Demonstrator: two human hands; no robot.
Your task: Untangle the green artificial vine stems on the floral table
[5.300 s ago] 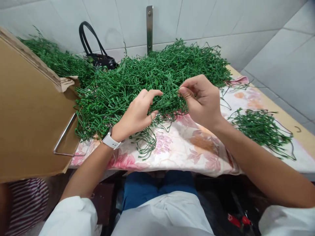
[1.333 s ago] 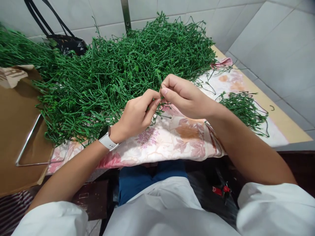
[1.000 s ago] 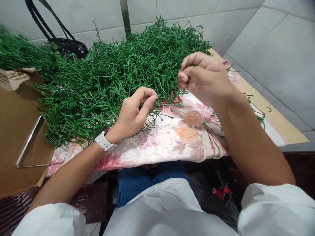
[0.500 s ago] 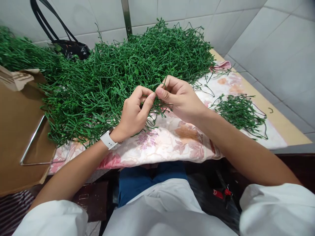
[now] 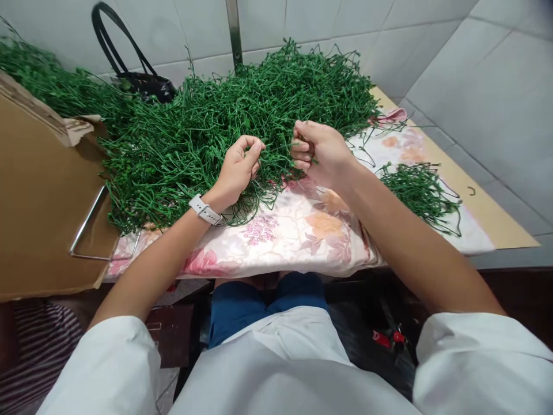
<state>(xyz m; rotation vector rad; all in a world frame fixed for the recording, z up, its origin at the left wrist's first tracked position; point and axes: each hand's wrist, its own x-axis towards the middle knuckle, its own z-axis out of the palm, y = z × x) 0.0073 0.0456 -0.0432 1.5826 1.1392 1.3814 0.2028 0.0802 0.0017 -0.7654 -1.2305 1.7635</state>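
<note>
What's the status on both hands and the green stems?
Left hand and right hand apart, curled; grip contents unclear. Green stems heaped beyond, small bunch at right. Cardboard at left, apart from both hands.

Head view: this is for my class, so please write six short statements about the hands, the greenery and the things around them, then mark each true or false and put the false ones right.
1. The pile is larger than the bunch. True.
2. The left hand and right hand are clasped together. False: a gap separates them.
3. The bag is near the wall, its handles up. True.
4. The bunch lies on the picture's left side. False: it lies on the right.
5. The cloth is plain blue. False: it is white with printed flowers.
6. The box is at the picture's left edge. True.
</note>
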